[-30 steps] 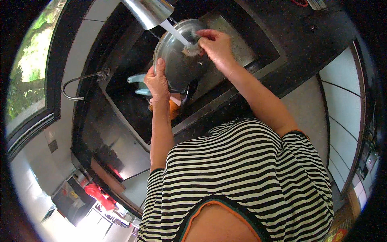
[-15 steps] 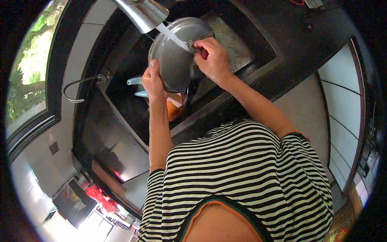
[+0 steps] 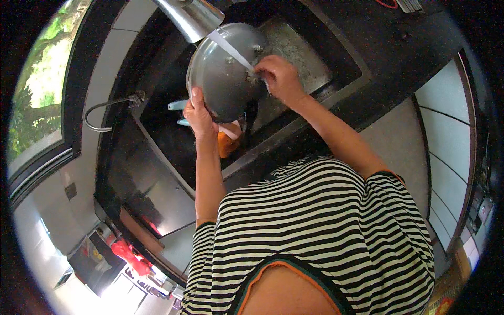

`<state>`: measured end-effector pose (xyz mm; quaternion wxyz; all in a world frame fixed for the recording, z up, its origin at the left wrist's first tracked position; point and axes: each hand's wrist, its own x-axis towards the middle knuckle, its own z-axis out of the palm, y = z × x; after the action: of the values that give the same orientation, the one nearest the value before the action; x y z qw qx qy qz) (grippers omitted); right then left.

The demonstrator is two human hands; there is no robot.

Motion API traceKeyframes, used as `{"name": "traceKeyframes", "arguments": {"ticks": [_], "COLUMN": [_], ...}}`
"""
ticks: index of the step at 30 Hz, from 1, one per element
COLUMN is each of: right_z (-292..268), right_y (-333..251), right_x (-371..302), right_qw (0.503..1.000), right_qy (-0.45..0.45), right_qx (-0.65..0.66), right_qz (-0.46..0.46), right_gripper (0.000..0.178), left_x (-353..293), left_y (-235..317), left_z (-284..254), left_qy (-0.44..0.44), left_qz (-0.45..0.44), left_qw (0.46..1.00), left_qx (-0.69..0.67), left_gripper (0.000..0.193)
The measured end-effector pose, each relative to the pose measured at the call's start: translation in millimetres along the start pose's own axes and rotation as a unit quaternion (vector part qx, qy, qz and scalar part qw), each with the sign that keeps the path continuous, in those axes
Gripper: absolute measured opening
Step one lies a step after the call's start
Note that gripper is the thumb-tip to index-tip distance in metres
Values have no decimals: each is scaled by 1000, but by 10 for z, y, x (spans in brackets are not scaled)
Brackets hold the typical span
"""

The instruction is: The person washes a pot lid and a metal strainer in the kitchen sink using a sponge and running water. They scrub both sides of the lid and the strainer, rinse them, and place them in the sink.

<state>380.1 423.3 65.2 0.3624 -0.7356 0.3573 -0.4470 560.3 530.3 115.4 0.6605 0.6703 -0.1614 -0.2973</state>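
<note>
My left hand (image 3: 200, 116) grips the lower left rim of a round silver metal lid (image 3: 215, 79), thumb on its outer face. The lid is tilted, with small metal fittings on its face and a dark handle (image 3: 249, 118) at its lower edge. A stream of water (image 3: 231, 50) from the shiny metal faucet (image 3: 191, 20) runs onto it. My right hand (image 3: 279, 77) is at the right part of the lid, its fingers curled together where the water lands. What those fingers hold, if anything, I cannot make out.
Below the lid, in the dark sink (image 3: 163, 142), lie an orange thing (image 3: 227, 146) and something with light blue handles (image 3: 177, 105). A metal drainboard (image 3: 296, 58) lies to the right. A thin curved spout (image 3: 97, 126) stands at the left, near a window (image 3: 42, 84).
The lid has turned a little and shifted slightly left and down in my left hand. My right hand has moved slightly down along its face, off the fitting it was at.
</note>
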Motion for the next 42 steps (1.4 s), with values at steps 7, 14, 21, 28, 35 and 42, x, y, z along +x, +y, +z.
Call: {"name": "traceKeyframes", "arguments": {"ticks": [7,14,21,28,35,42], "right_z": [-128,-134,-206,48,-275,-328], "right_y": [411,-209,564,330,547,-333], "right_x": [252,627,424,97,264,227], "right_qw": [984,993,972,730,661,999], "right_qy": [68,2,40,135,192,-3], "right_qx": [33,64,89,372,475,47], "right_qz": [160,-97,213,557,549,-3], "right_gripper": [24,18,20,32,24,17], "left_x": [14,-15,10,4,-130,-224], "left_y": [10,-223,-115,-209,-298,-306], "left_z": [-95,-91,11,20,-15,114], "left_qy": [-80,-90,-88,-59,-69,-62], "left_qz": [0,-9,-35,-12,76,100], "left_qw": [997,992,996,998,991,977], "left_qx": [-6,89,3,-8,90,175], "left_gripper": [39,42,43,42,42,35]}}
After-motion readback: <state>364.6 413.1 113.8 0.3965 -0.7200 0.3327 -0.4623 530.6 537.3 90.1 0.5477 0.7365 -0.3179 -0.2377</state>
